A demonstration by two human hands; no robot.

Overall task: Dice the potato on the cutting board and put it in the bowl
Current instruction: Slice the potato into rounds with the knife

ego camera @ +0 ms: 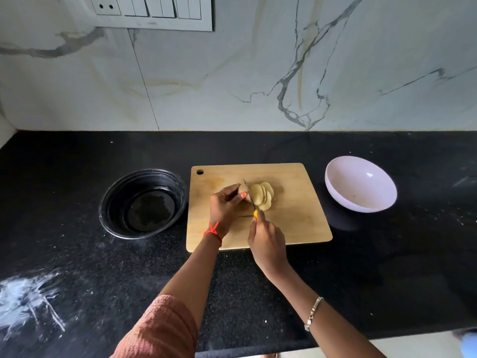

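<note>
Left hand [225, 202] grips potato [244, 192] end; right hand [267, 239] clasps knife [249, 196], blade crosswise; slices [263, 196] fan frame-right.

Two bowls (white bowl [361, 188], black bowl [116, 202]), one board [296, 223], knife [250, 198], potato [263, 196]

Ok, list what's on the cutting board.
Potato slices, the uncut end gripped by the left hand, the knife in the right hand. Hands cover part of the cutting board.

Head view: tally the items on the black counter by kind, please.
Bowls: 2 (clear glass bowl, white round bowl)
Rectangular wooden cutting board: 1
Yellow-handled knife: 1
Partly sliced pale potato: 1
Total: 5
</note>
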